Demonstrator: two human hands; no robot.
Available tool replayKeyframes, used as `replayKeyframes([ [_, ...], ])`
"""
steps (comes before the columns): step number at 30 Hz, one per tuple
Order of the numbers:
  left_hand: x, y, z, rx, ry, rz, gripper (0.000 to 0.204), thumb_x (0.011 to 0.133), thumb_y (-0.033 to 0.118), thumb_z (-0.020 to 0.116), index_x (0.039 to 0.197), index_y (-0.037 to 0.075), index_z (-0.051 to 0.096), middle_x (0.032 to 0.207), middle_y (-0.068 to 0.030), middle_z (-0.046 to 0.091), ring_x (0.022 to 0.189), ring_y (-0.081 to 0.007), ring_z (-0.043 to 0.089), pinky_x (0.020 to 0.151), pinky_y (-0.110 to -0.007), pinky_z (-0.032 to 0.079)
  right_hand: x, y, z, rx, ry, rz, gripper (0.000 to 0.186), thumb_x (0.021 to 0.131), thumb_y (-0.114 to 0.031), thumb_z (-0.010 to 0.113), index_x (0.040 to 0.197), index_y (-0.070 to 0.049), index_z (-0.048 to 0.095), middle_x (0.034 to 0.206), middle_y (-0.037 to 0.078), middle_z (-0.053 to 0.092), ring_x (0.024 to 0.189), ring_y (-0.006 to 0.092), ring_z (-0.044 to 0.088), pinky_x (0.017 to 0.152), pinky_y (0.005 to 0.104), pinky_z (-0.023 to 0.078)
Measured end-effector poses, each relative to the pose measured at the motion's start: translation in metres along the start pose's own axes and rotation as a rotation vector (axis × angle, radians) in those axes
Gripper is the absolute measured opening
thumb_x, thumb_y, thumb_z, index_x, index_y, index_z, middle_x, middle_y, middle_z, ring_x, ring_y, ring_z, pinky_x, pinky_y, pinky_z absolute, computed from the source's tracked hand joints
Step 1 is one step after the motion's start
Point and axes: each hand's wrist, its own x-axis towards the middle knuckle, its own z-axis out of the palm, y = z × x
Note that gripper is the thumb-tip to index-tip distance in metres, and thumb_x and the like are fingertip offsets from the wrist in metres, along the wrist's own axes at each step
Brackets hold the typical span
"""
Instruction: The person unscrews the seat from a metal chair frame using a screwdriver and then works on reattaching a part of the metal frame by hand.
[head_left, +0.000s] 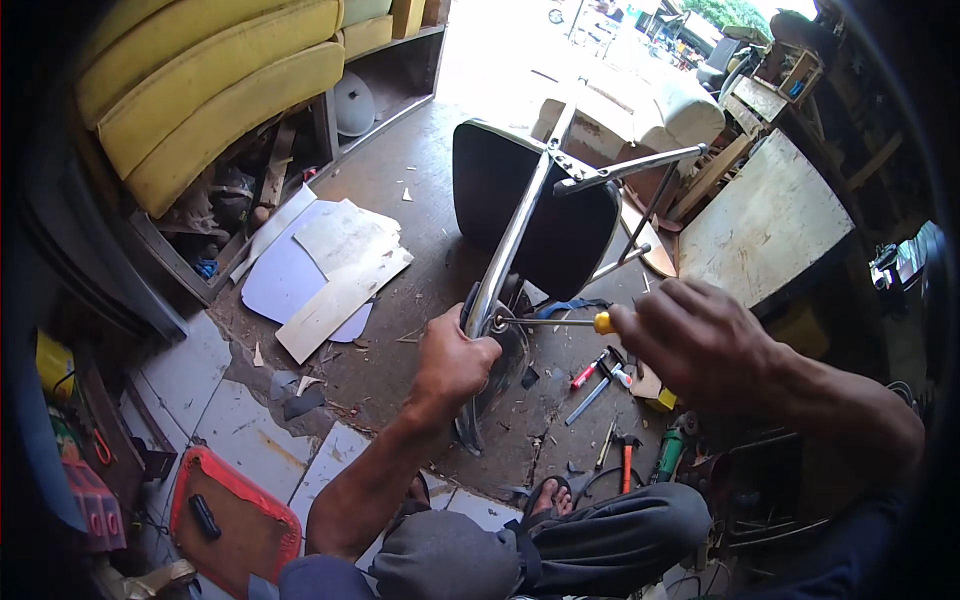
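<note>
So the chair (523,213) is tipped over on the floor right in front of the person's knees, all shiny rounded metal tube with some scuffed, dull spots, plus a flat matte black panel (495,190) with soft rounded corners. The left hand (447,355) is clamped around the lower part of that tubing, knuckles up, just beside a round fitting (499,323) in the metal. The right hand (700,335) has its fingers curled tight around a screwdriver (560,322), the slim steel shaft running level across to that fitting, with a bit of smooth yellow handle poking out of the fist. Can't really tell how deep the tip sits. Below the shaft there's a loose scatter of tools: something with a red grip (585,376), a hammer (627,462) with an orange handle and a chunky green power tool (669,455). The floor (420,215) is worn, brownish and gritty with scraps on it, changing to pale, cracked tiles (180,385) at lower left, where a tray-like piece (290,535) with a glossy red rim lies. Over to the left, a ragged off-white board (325,310) overlaps a smooth lilac sheet (268,270). Past those, puffy ribbed yellow cushions (220,95) sit on an open wooden cabinet (385,85). On the right, a grubby white panel (770,220) leans among stacked wood, and bright daylight pours in up top.
</note>
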Motion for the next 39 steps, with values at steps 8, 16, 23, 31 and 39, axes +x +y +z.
replayKeyframes([
  [8, 0.001, 0.000, -0.004, -0.027, -0.043, -0.024, 0.016, 0.079, -0.002, 0.058, 0.093, 0.001, 0.064, 0.073, 0.0013, 0.058, 0.059, -0.0061, 0.051, 0.051, -0.026, 0.041, 0.005, 0.002, 0.011, -0.017, 0.261, -0.139, 0.023, 0.097, -0.012, 0.065, 0.115, 0.002, 0.064, 0.074, 0.016, 0.068, 0.060, 0.0317, 0.067, 0.063, 0.0460, 0.056],
  [16, 0.004, -0.004, -0.001, -0.030, -0.060, -0.034, 0.017, 0.078, -0.003, 0.058, 0.094, 0.001, 0.064, 0.073, 0.0006, 0.059, 0.059, -0.0065, 0.052, 0.051, -0.026, 0.042, 0.006, -0.004, -0.009, 0.550, -0.168, 0.323, 0.024, 0.094, -0.013, 0.066, 0.112, 0.003, 0.062, 0.083, 0.018, 0.068, 0.076, 0.0355, 0.069, 0.073, 0.0462, 0.056],
  [23, -0.002, 0.004, 0.000, -0.031, -0.038, -0.048, 0.018, 0.078, -0.003, 0.058, 0.094, 0.000, 0.065, 0.074, 0.0011, 0.059, 0.059, -0.0062, 0.051, 0.051, -0.026, 0.041, 0.010, 0.006, 0.001, 0.292, -0.146, 0.211, 0.028, 0.100, -0.016, 0.058, 0.118, 0.005, 0.064, 0.091, 0.015, 0.066, 0.072, 0.0291, 0.065, 0.063, 0.0430, 0.054],
  [31, 0.002, 0.000, -0.004, -0.023, -0.039, -0.035, 0.018, 0.077, -0.004, 0.058, 0.093, 0.001, 0.065, 0.073, 0.0017, 0.059, 0.059, -0.0058, 0.051, 0.051, -0.026, 0.041, -0.002, 0.005, 0.014, -0.155, 0.211, -0.203, 0.024, 0.093, -0.005, 0.064, 0.114, 0.003, 0.059, 0.083, 0.014, 0.061, 0.069, 0.0299, 0.066, 0.067, 0.0396, 0.057],
  [39, 0.005, -0.003, -0.005, -0.012, -0.045, 0.010, 0.019, 0.077, -0.004, 0.058, 0.095, 0.001, 0.065, 0.074, 0.0011, 0.060, 0.060, -0.0061, 0.052, 0.052, -0.025, 0.041, 0.002, -0.002, 0.009, 0.066, 0.054, 0.035, 0.025, 0.094, -0.012, 0.066, 0.113, 0.004, 0.064, 0.080, 0.022, 0.066, 0.071, 0.0307, 0.069, 0.069, 0.0400, 0.060],
])
